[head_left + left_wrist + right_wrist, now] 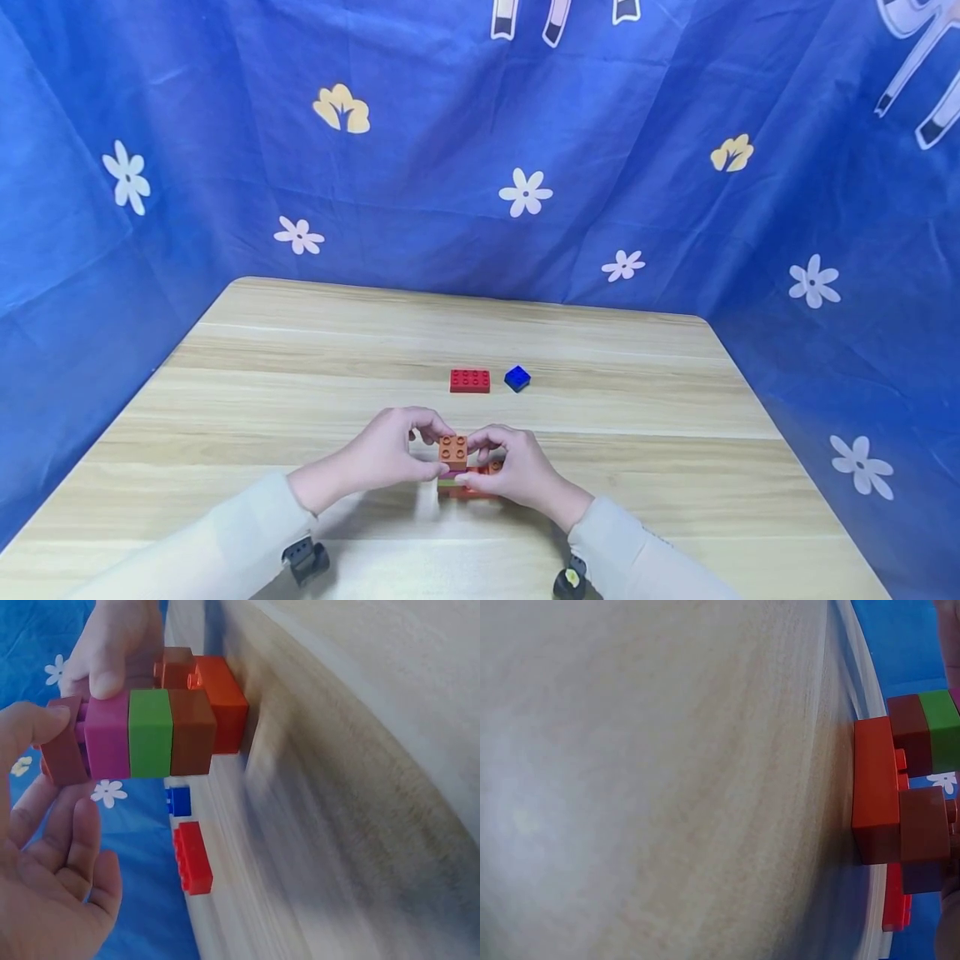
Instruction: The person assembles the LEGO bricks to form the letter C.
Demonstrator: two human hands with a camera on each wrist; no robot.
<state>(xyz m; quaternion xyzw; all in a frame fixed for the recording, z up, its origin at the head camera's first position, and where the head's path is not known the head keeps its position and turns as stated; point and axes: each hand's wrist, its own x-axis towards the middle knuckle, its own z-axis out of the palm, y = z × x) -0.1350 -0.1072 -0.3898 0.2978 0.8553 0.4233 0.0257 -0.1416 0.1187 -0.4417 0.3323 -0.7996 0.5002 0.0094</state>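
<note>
A tower of toy building bricks stands near the middle of the table. From the bottom come a long orange-red brick, a brown brick, a green brick and a magenta brick. My left hand pinches an orange-brown brick on top; it sits tilted, magenta studs showing in the gap. My right hand holds the tower from the right, its thumb at the magenta brick. Another brown brick stands on the base's other end, below my right hand.
Beyond the hands, a long red brick and a small blue brick lie on the wooden table. Blue cloth with white flowers hangs around the table's back and sides.
</note>
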